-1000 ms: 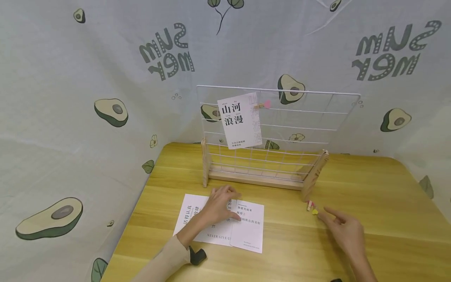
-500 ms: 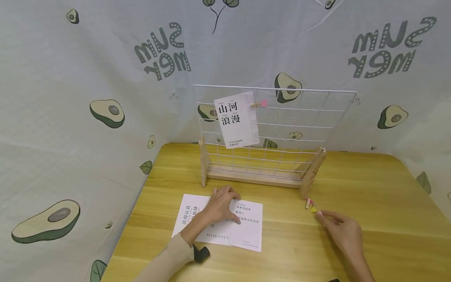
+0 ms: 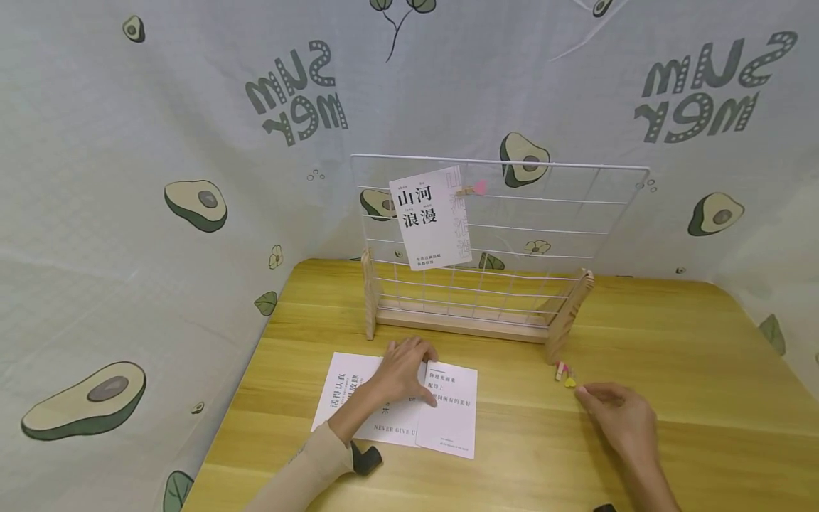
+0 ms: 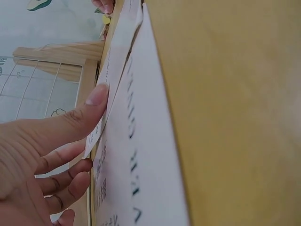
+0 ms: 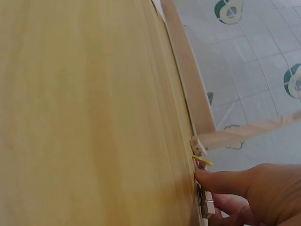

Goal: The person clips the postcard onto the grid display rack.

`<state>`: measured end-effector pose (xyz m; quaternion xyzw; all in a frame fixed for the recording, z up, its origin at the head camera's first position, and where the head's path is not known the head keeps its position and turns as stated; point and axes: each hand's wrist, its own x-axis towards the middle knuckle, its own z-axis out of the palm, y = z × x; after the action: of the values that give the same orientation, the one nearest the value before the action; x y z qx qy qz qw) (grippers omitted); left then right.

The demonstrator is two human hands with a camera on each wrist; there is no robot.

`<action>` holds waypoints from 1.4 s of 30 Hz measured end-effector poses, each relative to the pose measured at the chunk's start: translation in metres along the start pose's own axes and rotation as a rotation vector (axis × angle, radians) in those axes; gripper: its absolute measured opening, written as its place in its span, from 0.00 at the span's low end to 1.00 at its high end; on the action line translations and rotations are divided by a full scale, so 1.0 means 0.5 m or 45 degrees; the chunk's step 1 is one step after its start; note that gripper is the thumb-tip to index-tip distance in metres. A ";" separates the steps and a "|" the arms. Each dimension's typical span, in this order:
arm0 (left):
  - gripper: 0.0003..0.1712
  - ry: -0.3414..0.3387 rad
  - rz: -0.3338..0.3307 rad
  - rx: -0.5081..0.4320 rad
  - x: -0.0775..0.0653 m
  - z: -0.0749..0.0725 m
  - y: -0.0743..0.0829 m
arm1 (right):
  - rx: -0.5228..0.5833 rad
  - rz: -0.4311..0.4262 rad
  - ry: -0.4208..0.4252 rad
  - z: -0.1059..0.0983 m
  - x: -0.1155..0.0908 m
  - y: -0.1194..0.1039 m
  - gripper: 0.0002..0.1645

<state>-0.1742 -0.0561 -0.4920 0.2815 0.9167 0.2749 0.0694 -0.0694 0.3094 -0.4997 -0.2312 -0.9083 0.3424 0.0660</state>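
My left hand (image 3: 404, 373) rests over two white printed cards side by side on the table. Its thumb (image 4: 98, 95) lies on the right card (image 3: 456, 419), and its curved fingers reach that card's top edge. The left card (image 3: 342, 391) is partly covered by the hand. My right hand (image 3: 623, 423) is low at the rack's right foot, thumb and fingers pinching a small wooden clothespin (image 5: 207, 203), mostly hidden in the head view. By the thumb tip is a yellow heart (image 3: 571, 382); a pink-heart clothespin (image 3: 559, 371) lies just beyond it.
A white wire grid rack (image 3: 537, 213) on a wooden base (image 3: 461, 326) stands behind the cards. Another card (image 3: 425, 235) hangs tilted on it by a pink-heart clothespin (image 3: 472, 189). An avocado-print cloth (image 3: 192, 299) encloses the wooden table (image 3: 672, 341).
My right thumb and index finger have drawn together beside the yellow heart. The left hand holds its place on the cards, and the head view has shifted slightly.
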 end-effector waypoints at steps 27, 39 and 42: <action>0.23 0.076 0.077 -0.241 -0.017 -0.014 0.009 | 0.373 0.078 -0.223 -0.017 -0.013 -0.019 0.31; 0.05 0.187 0.110 -0.523 -0.019 -0.030 0.021 | 0.577 -0.038 -0.299 -0.012 -0.012 -0.045 0.21; 0.04 0.195 0.095 -0.578 -0.016 -0.034 0.028 | 0.579 -0.168 -0.301 -0.008 -0.014 -0.048 0.20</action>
<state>-0.1654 -0.0587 -0.4704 0.2708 0.8230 0.4967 0.0509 -0.0708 0.2928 -0.4808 -0.1090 -0.8226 0.5571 0.0318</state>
